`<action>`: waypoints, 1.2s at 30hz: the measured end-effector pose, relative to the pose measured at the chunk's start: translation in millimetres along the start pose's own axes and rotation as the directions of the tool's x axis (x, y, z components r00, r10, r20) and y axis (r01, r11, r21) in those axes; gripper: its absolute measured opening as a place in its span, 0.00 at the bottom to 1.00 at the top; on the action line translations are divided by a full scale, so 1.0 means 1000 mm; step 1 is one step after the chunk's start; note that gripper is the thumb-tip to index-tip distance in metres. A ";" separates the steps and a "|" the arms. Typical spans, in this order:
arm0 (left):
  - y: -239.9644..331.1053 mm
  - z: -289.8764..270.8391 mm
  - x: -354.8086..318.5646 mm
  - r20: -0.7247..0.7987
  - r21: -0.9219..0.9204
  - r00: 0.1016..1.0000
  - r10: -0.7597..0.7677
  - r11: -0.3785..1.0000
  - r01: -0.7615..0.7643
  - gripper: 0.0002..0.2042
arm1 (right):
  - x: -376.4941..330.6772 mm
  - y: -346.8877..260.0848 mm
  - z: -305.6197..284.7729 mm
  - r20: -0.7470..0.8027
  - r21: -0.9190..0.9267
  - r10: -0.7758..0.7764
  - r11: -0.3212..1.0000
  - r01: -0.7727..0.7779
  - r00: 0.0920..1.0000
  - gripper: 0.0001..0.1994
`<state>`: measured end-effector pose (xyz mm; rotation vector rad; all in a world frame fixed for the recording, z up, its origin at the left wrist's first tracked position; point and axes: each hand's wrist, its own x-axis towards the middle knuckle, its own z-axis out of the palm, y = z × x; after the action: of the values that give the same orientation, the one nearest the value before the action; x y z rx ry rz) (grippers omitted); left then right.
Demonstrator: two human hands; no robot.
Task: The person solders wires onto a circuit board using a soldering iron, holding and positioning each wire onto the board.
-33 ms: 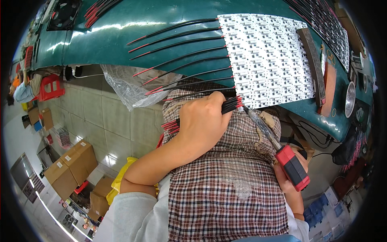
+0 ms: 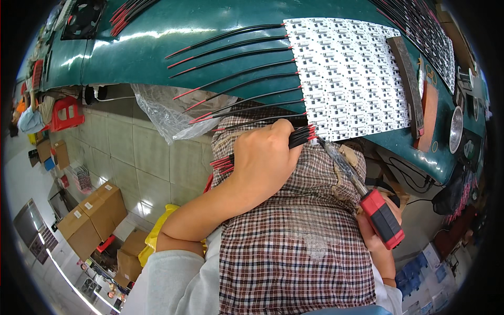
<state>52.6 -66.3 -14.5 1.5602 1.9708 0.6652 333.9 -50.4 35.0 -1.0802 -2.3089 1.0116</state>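
Note:
My left hand (image 2: 268,157) is closed around a bundle of black wires (image 2: 300,136) with red ends, held at the near left corner of a white circuit board panel (image 2: 352,79). Small components cover the panel in rows. Several separate black wires (image 2: 231,79) with red tips reach leftward from its left edge. My right hand (image 2: 374,231) grips the red and black handle of a soldering iron (image 2: 382,218). The iron's shaft is wrapped in clear film, and its tip sits close to the bundle's red ends at the panel corner. Whether the tip touches them I cannot tell.
A dark bar (image 2: 407,84) lies across the panel's right side, beside a reddish-brown strip (image 2: 428,115). Farther right are a round metal dish (image 2: 455,128) and another wired panel (image 2: 425,47). A clear plastic bag (image 2: 168,115) hangs beneath the green table's (image 2: 126,58) edge.

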 end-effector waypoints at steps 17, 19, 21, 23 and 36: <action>-0.002 -0.005 0.002 0.007 -0.057 1.000 -0.011 0.998 0.011 0.07 | -0.001 0.000 0.000 0.000 0.055 0.048 0.997 -0.048 0.999 0.13; -0.001 -0.006 0.003 0.011 -0.056 1.000 -0.016 0.998 0.016 0.07 | -0.001 0.002 0.002 -0.003 0.065 0.042 0.997 -0.042 0.999 0.13; -0.001 -0.006 0.003 0.015 -0.054 1.000 -0.021 0.998 0.022 0.07 | 0.000 0.003 0.003 -0.006 0.076 0.035 0.997 -0.034 0.999 0.13; 0.000 -0.006 0.003 0.013 -0.054 1.000 -0.018 0.998 0.019 0.07 | 0.000 0.003 0.003 -0.013 0.065 0.030 0.997 -0.029 0.999 0.12; 0.000 -0.005 0.003 0.023 -0.070 0.999 -0.028 0.997 0.030 0.08 | -0.001 0.002 0.002 -0.009 0.061 0.048 0.997 -0.048 0.999 0.13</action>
<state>48.5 -63.4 -11.1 1.4882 1.9295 0.6949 334.2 -51.6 31.8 -1.1188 -2.2393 1.0844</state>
